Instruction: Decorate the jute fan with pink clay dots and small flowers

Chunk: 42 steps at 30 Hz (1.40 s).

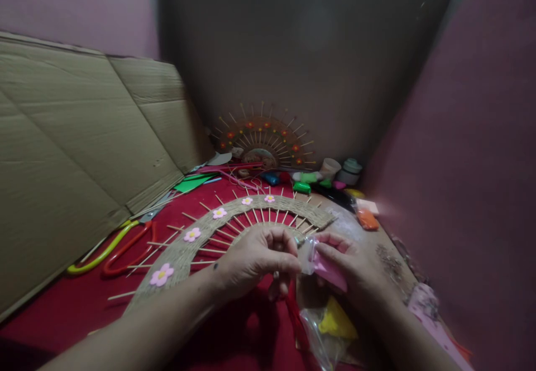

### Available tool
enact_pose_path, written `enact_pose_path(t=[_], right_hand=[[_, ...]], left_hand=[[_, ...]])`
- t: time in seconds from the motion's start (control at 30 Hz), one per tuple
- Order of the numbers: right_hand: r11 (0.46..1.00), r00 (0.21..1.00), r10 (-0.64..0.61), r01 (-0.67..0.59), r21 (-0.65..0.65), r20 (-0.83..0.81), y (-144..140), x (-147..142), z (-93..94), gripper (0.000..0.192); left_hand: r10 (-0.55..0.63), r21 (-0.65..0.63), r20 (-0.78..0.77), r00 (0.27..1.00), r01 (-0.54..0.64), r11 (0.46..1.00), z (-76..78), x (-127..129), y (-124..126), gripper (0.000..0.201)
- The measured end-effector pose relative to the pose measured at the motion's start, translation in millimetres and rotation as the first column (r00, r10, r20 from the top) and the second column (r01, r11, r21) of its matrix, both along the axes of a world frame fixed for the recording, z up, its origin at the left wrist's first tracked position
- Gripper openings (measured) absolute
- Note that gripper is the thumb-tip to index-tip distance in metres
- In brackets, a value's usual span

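Between the fingers of my right hand (349,259) is a small clear plastic bag with pink clay (329,270) in it. My left hand (263,259) is closed in a pinch beside the bag's clear end; whatever its fingertips hold is hidden. Beneath and behind both hands lies a half-round craft piece of sticks and a twine-wrapped arch (176,256). Pink flowers with yellow centres (192,234) sit along its left and top. Below my right hand, a clear bag with yellow clay (337,320) rests near the front.
Large scissors (128,248) with yellow and red handles lie left, by a cardboard sheet (84,136). A similar half-round piece with orange flowers (262,133) leans at the back. Green (302,187) and orange packets (367,219), a cup (330,168) and a jar (350,171) stand behind right.
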State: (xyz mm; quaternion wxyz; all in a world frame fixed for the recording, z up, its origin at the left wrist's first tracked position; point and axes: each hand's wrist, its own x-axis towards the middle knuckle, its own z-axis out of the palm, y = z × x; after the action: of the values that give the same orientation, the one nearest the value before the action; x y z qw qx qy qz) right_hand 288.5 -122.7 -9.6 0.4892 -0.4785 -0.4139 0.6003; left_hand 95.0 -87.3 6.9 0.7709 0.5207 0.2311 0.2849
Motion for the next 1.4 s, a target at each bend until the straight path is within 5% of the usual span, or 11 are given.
enact_pose_path(t=[0.27,0.4,0.57,0.8,0.9,1.07,1.27,1.4], right_hand=[[0.999,0.999,0.030,-0.030,0.018,-0.027,1.6,1.3,-5.1,0.033],[1.000,0.999,0.021,-0.020,0.024,-0.031,2.5,1.2,-4.7,0.033],[1.000,1.000,-0.001,0.001,0.018,-0.005,3.2,1.3,-4.5,0.035],[1.000,1.000,0.014,-0.014,0.026,0.005,2.0,1.0,-4.1,0.036],[1.000,1.000,0.006,-0.006,0.014,-0.006,2.1,1.2,-3.7,0.035],[1.000,1.000,0.008,-0.008,0.014,0.016,2.6,1.4,-3.4,0.034],[0.999,0.999,0.026,-0.025,0.040,-0.024,2.6,1.4,-5.6,0.035],[0.999,1.000,0.019,-0.019,0.041,-0.016,2.6,2.1,-6.8,0.034]], left_hand=[[-0.076,-0.034,0.201,0.977,0.084,0.996,-9.4,6.4,2.4,0.009],[-0.107,-0.044,0.138,0.985,0.114,0.993,-8.9,4.3,1.9,0.023],[-0.060,-0.022,0.026,0.998,0.060,0.998,-4.7,-0.3,2.1,0.011],[-0.103,-0.040,0.207,0.973,0.114,0.993,-8.1,5.4,1.8,0.017],[-0.133,-0.043,0.159,0.978,0.142,0.989,-7.8,4.0,1.8,0.025],[0.028,0.004,0.084,0.996,-0.029,1.000,-3.2,0.8,2.1,0.006],[-0.078,-0.045,0.291,0.954,0.095,0.995,-7.3,5.2,3.7,0.011],[-0.090,-0.035,0.280,0.956,0.104,0.994,-8.7,4.9,4.6,0.013]])
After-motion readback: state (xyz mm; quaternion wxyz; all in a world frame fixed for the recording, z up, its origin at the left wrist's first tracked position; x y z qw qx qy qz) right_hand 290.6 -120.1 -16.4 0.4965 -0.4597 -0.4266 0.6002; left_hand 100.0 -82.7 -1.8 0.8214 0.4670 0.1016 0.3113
